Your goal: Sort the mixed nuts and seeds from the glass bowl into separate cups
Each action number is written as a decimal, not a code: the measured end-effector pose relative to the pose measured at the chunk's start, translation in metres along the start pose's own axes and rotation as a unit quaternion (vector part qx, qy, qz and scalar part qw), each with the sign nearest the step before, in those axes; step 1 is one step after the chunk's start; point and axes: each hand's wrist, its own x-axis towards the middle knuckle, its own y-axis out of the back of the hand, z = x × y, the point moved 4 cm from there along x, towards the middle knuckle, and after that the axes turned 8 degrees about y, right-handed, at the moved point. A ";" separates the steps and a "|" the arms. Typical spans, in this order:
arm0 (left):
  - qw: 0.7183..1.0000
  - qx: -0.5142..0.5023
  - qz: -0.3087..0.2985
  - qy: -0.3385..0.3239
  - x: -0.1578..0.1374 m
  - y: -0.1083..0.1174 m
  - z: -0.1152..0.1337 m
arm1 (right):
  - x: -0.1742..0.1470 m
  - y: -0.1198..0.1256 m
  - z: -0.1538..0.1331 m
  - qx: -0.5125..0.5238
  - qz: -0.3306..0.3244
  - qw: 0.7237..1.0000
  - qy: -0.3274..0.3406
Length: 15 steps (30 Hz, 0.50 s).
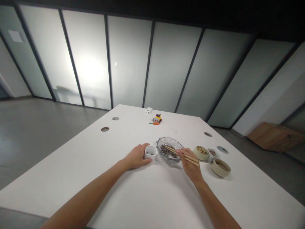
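My left hand is closed around the side of a small white square cup, which stands on the table with a few dark bits at its bottom. Held in my right hand is a pair of wooden chopsticks. Their tips reach into a clear, scalloped glass bowl just right of the cup. Small dark brown seeds or beans lie in that bowl. Whether the chopstick tips pinch one of them is too small to tell.
Right of my right hand stand a beige bowl of light nuts, a white container with brown pieces and another beige bowl. Farther back on the white table are a toy vehicle, an orange carrot-like item and a white box.
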 end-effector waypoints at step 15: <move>1.000 0.000 -0.002 0.000 -0.001 0.002 0.002 | 0.002 0.005 0.003 0.084 0.074 0.991 -0.079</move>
